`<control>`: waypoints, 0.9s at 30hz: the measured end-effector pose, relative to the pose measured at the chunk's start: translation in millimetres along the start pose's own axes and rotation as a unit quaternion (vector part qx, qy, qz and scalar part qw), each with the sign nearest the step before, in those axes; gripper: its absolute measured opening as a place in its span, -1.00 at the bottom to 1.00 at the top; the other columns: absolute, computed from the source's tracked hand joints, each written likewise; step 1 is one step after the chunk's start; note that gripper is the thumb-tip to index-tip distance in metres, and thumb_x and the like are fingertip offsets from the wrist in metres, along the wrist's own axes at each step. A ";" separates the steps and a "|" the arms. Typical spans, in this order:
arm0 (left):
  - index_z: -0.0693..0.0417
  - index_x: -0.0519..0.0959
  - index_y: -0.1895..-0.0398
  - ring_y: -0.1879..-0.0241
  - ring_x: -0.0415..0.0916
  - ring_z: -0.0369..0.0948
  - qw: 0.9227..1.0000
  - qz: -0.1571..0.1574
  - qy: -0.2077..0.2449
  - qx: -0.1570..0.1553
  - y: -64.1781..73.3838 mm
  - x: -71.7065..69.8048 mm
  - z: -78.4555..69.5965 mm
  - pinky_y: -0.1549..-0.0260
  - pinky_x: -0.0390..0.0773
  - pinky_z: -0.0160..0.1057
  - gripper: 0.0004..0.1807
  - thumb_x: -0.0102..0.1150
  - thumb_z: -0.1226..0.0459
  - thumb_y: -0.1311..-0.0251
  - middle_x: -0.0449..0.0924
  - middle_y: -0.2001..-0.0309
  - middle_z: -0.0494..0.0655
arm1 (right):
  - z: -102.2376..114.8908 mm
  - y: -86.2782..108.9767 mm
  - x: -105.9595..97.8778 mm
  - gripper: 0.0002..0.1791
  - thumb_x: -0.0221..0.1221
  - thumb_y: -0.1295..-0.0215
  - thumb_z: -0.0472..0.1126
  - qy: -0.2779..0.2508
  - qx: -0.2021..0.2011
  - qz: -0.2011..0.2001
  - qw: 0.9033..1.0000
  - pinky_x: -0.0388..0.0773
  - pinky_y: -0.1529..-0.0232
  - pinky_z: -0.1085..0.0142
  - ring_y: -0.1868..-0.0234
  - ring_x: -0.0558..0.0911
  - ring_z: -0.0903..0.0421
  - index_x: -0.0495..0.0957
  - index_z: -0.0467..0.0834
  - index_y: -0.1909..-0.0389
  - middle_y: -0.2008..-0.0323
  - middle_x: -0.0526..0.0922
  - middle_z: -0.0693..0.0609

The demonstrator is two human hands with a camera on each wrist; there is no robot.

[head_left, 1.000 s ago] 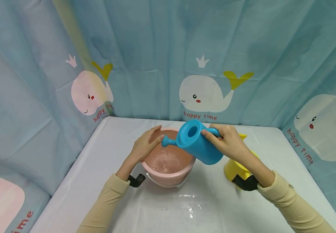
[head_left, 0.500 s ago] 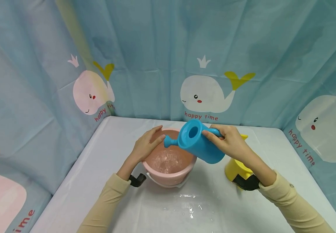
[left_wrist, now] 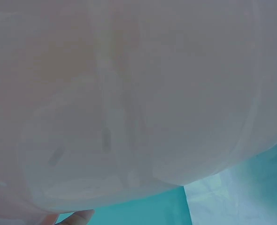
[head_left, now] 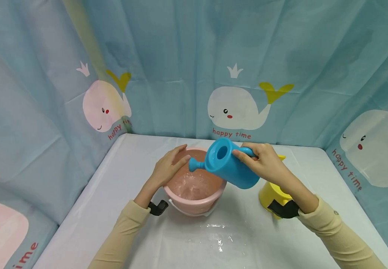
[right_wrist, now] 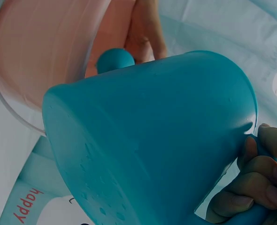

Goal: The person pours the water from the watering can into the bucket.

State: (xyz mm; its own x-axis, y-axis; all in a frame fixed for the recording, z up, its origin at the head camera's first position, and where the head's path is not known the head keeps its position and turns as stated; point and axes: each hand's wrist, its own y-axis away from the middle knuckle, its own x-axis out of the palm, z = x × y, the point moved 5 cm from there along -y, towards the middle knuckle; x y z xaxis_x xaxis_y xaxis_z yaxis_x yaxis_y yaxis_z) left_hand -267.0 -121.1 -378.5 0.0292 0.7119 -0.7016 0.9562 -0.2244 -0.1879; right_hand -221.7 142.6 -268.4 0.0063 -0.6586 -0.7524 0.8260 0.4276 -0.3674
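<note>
My right hand [head_left: 262,158] grips the handle of a blue watering can [head_left: 234,168], thumb on top. In the right wrist view my fingers curl round that handle, and droplets cling to the can's base. Tipped left, the can has its sprinkler spout [head_left: 195,164] over a pink bucket [head_left: 195,203]. Water [head_left: 192,186] in the bucket looks disturbed. My left hand [head_left: 167,168] holds the bucket's left rim, thumb over the inner side. The left wrist view is mostly filled by the bucket's pale wall [left_wrist: 152,103], with a fingertip at the bottom edge.
A yellow container [head_left: 271,196] stands on the white table [head_left: 140,239], partly behind my right forearm. Wet patches [head_left: 219,243] shine in front of the bucket. A blue whale-print curtain [head_left: 167,93] hangs behind and at both sides.
The watering can's spout has shifted slightly right from a second ago and stays tilted over the bucket. The water's ripples have changed. Both hands keep their holds.
</note>
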 end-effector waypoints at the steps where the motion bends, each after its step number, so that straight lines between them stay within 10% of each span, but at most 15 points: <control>1: -0.29 0.18 -0.36 -0.32 0.18 -0.07 1.000 0.000 0.000 0.000 0.3 -0.4 0.0 -0.18 0.22 0.19 -0.32 -0.22 -0.29 -0.22 0.28 -0.31 -0.16 | 0.4 -0.1 0.1 -0.64 0.14 -0.28 -0.07 -0.001 0.001 0.001 1.000 0.48 0.39 0.29 0.63 0.41 0.17 0.35 -0.09 0.66 0.74 0.15 0.14; 27: -0.27 0.19 -0.36 -0.33 0.17 -0.06 1.000 0.003 0.000 -0.007 -0.4 0.8 -0.3 -0.19 0.20 0.20 -0.30 -0.22 -0.31 -0.20 0.26 -0.32 -0.16 | 1.4 2.0 -4.0 -0.62 0.13 -0.29 -0.06 0.003 0.001 0.005 1.000 0.44 0.41 0.30 0.64 0.40 0.17 0.31 -0.09 0.67 0.74 0.13 0.14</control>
State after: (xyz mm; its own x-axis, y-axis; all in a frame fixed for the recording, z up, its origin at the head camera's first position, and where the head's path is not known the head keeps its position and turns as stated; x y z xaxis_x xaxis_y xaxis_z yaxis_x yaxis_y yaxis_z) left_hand -267.3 -120.3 -378.7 0.0343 0.7112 -0.7022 0.9603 -0.2181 -0.1740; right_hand -219.3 145.3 -265.4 0.0114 -0.6507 -0.7592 0.8271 0.4329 -0.3586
